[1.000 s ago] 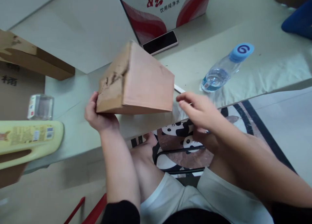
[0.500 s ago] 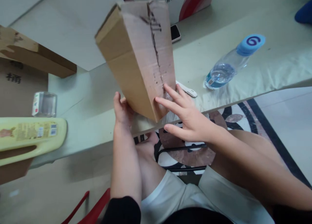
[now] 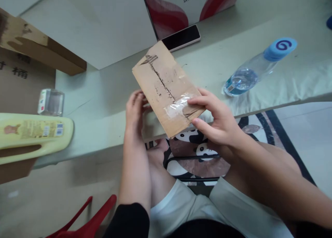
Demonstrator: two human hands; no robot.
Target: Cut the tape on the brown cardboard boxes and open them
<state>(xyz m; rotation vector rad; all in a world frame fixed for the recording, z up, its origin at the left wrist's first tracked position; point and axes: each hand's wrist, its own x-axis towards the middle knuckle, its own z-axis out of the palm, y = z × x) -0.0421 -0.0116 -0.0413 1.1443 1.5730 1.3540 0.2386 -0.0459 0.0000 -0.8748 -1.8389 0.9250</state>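
A brown cardboard box (image 3: 166, 82) is tilted above the table's near edge, its taped face with a dark torn line turned up. My right hand (image 3: 216, 115) grips the box's lower right corner, thumb at the near edge and fingers over the clear tape. At the box's left side is my left hand (image 3: 136, 106), its fingers curved behind the box and partly hidden, so its hold is unclear. Behind the box lies a phone-like dark slab (image 3: 181, 37) with a pale rim.
On the pale table (image 3: 103, 120) a water bottle (image 3: 246, 75) leans at the right. At the left are a clear container (image 3: 53, 102) and a yellow jug (image 3: 38, 136). A red and white carton (image 3: 192, 6) stands behind; a red chair (image 3: 90, 220) is below left.
The box has tipped down so its taped face shows more fully. My right hand has gone from spread fingers on it to gripping its corner. The view has shifted slightly.
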